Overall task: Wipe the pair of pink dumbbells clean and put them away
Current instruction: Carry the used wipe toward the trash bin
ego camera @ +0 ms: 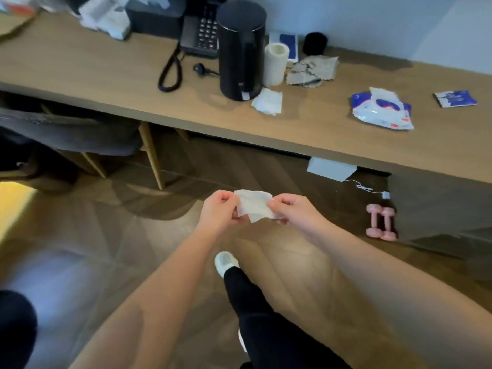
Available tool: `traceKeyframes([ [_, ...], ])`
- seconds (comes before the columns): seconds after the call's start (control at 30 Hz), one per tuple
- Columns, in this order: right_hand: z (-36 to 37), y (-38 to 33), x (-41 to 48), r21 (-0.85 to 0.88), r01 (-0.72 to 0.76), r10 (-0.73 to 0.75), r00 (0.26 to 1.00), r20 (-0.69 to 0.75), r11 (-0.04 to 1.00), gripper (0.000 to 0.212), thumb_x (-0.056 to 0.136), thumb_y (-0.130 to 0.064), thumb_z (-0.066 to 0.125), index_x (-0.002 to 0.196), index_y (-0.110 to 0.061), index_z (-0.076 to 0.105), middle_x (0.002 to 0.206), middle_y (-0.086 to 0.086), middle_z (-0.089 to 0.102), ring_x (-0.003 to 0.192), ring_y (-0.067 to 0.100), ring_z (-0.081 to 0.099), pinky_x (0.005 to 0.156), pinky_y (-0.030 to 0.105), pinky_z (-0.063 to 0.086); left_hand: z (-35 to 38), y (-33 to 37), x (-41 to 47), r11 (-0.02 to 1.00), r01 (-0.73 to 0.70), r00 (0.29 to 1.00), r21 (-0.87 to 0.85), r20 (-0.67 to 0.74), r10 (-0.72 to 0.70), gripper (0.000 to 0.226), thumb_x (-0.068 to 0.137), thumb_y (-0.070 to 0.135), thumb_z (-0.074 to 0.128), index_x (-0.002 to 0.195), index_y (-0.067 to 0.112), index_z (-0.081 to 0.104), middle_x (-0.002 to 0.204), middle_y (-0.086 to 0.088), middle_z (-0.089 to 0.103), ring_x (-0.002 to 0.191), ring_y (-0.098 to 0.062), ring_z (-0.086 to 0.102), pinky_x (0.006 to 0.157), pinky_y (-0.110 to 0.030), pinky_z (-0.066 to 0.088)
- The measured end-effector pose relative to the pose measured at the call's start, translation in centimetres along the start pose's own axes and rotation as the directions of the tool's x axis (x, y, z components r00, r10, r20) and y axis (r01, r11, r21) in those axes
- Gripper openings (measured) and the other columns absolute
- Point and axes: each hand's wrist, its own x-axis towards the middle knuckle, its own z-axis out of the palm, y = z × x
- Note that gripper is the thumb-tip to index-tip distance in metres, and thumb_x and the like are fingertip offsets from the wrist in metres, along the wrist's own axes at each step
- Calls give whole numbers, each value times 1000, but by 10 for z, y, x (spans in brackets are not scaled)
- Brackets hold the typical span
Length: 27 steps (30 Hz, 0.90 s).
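Note:
Two pink dumbbells (380,222) lie side by side on the wooden floor at the right, against the base of the desk cabinet. Both hands hold a white wet wipe (254,205) in the air above the floor, well left of the dumbbells. My left hand (219,209) pinches its left edge and my right hand (288,210) pinches its right edge, stretching it between them. An open pack of wet wipes (380,111) lies on the desk with a sheet sticking out.
The long wooden desk (106,83) carries a black kettle (241,49), a phone (202,33), a paper roll (275,63), a crumpled cloth (310,70), a used wipe (267,102) and a small blue sachet (455,98). A chair (80,134) stands under the desk at left. My foot (226,262) is on the floor.

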Motion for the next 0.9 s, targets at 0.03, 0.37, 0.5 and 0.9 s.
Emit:
traceKeyframes([
  [0.03,18,-11,14,0,3,-3,1000,6,1000,19,97,-28,62,90,-16,75,77,-7,71,71,7,60,61,14,49,-19,2,11,1000,7,1000,-22,-19,-8,10,89,11,57,95,9,64,88,-11,67,77,-23,71,77,-45,62],
  [0.37,199,-145,143,-64,-19,28,989,145,998,16,96,-29,61,98,-18,73,106,10,67,105,26,63,92,38,54,-221,34,102,995,70,976,-77,-203,-84,12,95,17,62,86,11,66,91,-9,68,78,-18,71,63,-24,58],
  [0.5,280,-189,180,-102,-26,49,972,230,994,16,96,-29,61,100,-17,72,107,10,66,102,23,63,90,34,54,-310,39,125,986,102,952,-129,-274,-134,12,96,18,61,91,9,66,97,-13,69,85,-27,71,75,-39,62],
  [0.9,548,-280,229,25,-149,142,972,186,988,13,95,-21,62,97,-13,71,91,5,68,81,17,64,71,27,50,-590,37,196,995,80,968,-59,-233,-92,12,93,14,62,85,6,66,84,-8,68,72,-18,64,60,-24,56],
])
